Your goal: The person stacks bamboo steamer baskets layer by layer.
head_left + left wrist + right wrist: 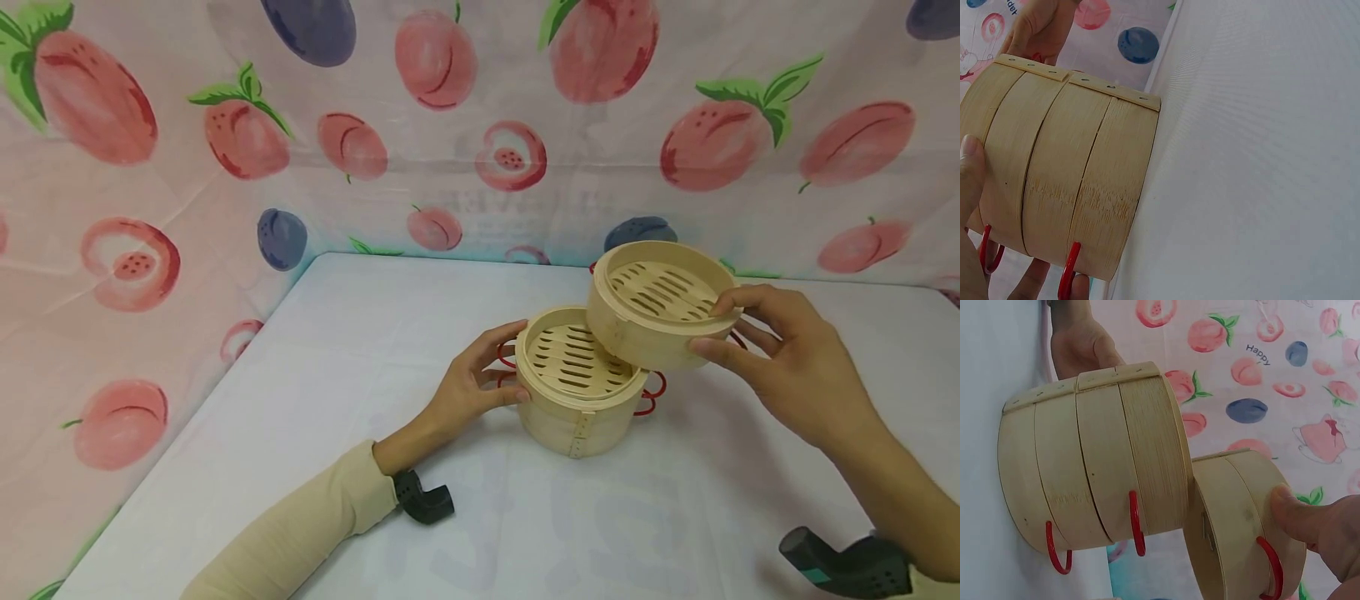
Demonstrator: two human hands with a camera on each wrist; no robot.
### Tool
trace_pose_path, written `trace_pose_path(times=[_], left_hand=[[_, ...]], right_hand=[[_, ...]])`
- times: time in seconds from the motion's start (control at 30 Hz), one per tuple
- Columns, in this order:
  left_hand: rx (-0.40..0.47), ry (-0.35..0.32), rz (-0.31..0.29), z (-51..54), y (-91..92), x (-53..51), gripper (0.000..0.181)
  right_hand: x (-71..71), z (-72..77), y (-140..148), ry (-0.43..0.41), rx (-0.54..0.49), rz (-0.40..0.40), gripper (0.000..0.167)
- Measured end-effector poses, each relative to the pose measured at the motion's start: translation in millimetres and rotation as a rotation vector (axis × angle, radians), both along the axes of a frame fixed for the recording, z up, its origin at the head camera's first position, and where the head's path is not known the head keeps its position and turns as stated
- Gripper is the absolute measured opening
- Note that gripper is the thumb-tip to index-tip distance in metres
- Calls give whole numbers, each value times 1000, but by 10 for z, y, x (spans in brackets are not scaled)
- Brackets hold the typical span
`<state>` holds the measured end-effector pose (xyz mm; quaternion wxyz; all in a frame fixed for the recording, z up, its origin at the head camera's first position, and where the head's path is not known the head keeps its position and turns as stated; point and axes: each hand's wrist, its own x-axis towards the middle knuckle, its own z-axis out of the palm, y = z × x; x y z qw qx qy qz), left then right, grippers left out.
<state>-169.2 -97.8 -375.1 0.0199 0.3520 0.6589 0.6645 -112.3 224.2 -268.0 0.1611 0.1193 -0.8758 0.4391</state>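
Observation:
Two bamboo steamer baskets [581, 417] with slatted bases and red loop handles stand stacked on the white table. My left hand [468, 379] grips the stack's left side, thumb on the near wall and fingers toward the back by the handles. My right hand [798, 367] holds another bamboo steamer basket [648, 337] by its right rim, thumb outside and a fingertip inside. That basket is tilted, and its lower left part overlaps the stack's top right edge. In the right wrist view, the held basket [1244, 519] is beside the top of the stack [1100, 462].
The white tabletop [360, 333] spreads around the stack. A pink cloth [450, 175] printed with peaches hangs behind and to the left. Dark wrist devices [423, 497] are strapped at both wrists.

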Motion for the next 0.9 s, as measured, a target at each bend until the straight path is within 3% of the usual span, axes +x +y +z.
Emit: trace_pose_path(times=[0.33, 0.9], left_hand=[[3, 2, 1, -1, 4, 0, 73], [5, 6, -2, -1, -1, 5, 73]], right_hand=[[32, 8, -141, 44, -49, 105, 31], [87, -40, -324, 34, -57, 64, 34]])
